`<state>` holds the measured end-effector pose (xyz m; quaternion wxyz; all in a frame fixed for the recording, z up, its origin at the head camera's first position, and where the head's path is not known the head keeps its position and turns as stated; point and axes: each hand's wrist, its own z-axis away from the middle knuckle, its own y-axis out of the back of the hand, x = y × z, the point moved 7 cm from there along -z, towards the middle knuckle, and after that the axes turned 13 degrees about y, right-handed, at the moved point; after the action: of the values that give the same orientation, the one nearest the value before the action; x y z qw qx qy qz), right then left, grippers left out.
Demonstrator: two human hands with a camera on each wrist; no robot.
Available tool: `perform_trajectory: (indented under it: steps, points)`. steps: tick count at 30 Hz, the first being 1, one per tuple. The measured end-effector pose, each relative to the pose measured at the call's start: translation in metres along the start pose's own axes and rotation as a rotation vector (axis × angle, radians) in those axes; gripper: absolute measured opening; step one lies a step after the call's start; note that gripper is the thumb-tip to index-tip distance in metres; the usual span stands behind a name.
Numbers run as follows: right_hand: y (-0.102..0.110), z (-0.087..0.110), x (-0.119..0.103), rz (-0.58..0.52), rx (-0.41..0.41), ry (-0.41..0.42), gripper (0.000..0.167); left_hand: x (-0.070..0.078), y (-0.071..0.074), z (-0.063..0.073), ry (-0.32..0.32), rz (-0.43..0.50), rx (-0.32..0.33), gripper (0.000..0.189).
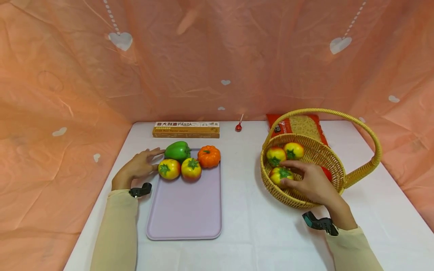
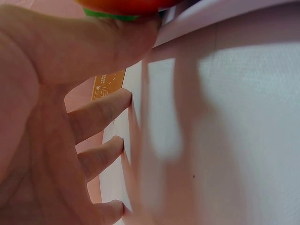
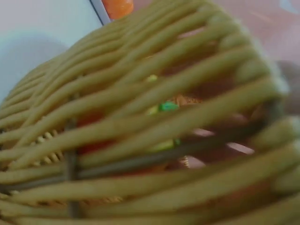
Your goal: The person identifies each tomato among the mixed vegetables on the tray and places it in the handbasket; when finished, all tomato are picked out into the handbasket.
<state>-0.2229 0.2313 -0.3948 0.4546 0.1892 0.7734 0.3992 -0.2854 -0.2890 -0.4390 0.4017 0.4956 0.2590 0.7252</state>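
My left hand (image 1: 137, 167) lies at the left edge of a pale purple tray (image 1: 186, 214), fingers stretched out. Its fingertips reach a green bell pepper (image 1: 178, 151), and its thumb touches a yellow-and-red tomato-like fruit (image 1: 169, 169). A second such fruit (image 1: 191, 168) and an orange pumpkin (image 1: 208, 156) also lie on the tray. Over a wicker basket (image 1: 289, 201), my right hand (image 1: 313, 182) curls thumb and fingers around a yellow-and-red fruit (image 1: 280, 175) with a green leafy top. Two similar fruits (image 1: 276, 156) sit behind it; a red item (image 1: 326, 173) is partly hidden.
The basket's tall handle (image 1: 364, 128) arches over its back and right side. Behind the basket lies a red pasta bag (image 1: 305, 126). A pasta box (image 1: 186, 130) and a red lollipop (image 1: 239, 127) stand along the table's back, before an orange curtain (image 1: 190, 86).
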Motion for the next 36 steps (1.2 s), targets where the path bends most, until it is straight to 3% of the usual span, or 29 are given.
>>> perform_trajectory:
  steps: [2,4,10,13,18,25,30,36]
  points:
    - [0.002,0.001,-0.003,-0.054,0.029,0.024,0.047,0.000,0.000,0.000,0.001,-0.004,0.001,0.070]
    - [0.003,0.000,-0.008,-0.185,0.060,0.061,0.048,0.000,0.000,0.000,-0.001,-0.013,0.004,0.069]
    - [-0.001,-0.009,-0.031,-0.798,0.081,0.217,0.056,0.001,0.001,0.000,0.009,-0.024,0.005,0.069]
    - [-0.010,-0.019,-0.045,-0.982,0.050,0.292,0.054,0.000,0.001,0.000,0.008,-0.025,0.006,0.069]
    - [-0.036,-0.038,-0.067,-1.000,-0.036,0.359,0.069,0.000,0.000,0.001,0.018,-0.020,-0.003,0.068]
    - [-0.083,-0.068,-0.095,-0.967,-0.137,0.281,0.071,0.000,0.000,0.000,0.009,-0.022,0.002,0.069]
    - [-0.116,-0.091,-0.110,-0.967,-0.179,0.287,0.081,-0.001,0.000,0.000,0.005,-0.015,0.008,0.069]
    - [-0.148,-0.117,-0.123,-0.948,-0.208,0.290,0.069,0.001,0.000,0.001,-0.010,-0.026,0.016,0.068]
